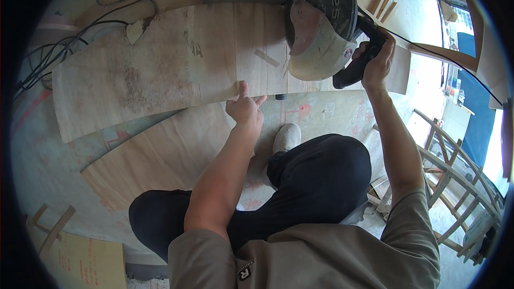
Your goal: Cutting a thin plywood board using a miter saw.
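Head view is showing a person's two hands working at a curved-edged wooden board [160,69], which is stretching across the upper half of the frame. Right of upper centre, a power saw [321,48] with a dark body and a pale rounded guard is sitting over the board. The right hand [379,64] is wrapping around the saw's black handle [350,76], fingers curled. The left hand [245,109] is meeting the board's near edge at the centre, its thumb lying on the upper face; its other fingers are partly hidden, so I cannot quite tell whether it is pinching the edge or only bracing it. A small pale strip [266,58] is lying on the board between that hand and the saw. Below, left of centre, a second wooden board [171,144] is resting on the floor [332,108]. Dark cables [110,22] are looping through the upper left, and a slatted wooden frame [455,173] is standing at the right.
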Demonstrator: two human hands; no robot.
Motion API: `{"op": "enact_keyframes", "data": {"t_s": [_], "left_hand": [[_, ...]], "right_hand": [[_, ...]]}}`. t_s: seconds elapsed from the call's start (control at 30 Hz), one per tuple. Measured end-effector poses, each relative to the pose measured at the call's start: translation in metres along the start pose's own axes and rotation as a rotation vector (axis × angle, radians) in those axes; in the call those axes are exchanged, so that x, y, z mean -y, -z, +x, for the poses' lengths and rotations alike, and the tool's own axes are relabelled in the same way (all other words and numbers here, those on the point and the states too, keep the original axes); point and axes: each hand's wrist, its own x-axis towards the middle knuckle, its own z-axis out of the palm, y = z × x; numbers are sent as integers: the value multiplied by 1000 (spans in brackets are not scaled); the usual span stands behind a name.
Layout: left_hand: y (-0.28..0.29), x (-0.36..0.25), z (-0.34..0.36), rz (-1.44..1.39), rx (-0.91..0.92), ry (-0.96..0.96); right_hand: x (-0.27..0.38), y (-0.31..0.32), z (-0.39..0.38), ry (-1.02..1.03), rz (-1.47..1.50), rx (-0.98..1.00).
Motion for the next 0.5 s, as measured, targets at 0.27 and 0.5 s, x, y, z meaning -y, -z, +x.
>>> {"op": "enact_keyframes", "data": {"t_s": [0.27, 0.5], "left_hand": [[1, 1, 1, -16, -24, 10], [2, 3, 4, 30, -14, -12]], "right_hand": [[-7, -2, -5, -7, 13, -2], [-19, -5, -12, 29, 63, -27]]}}
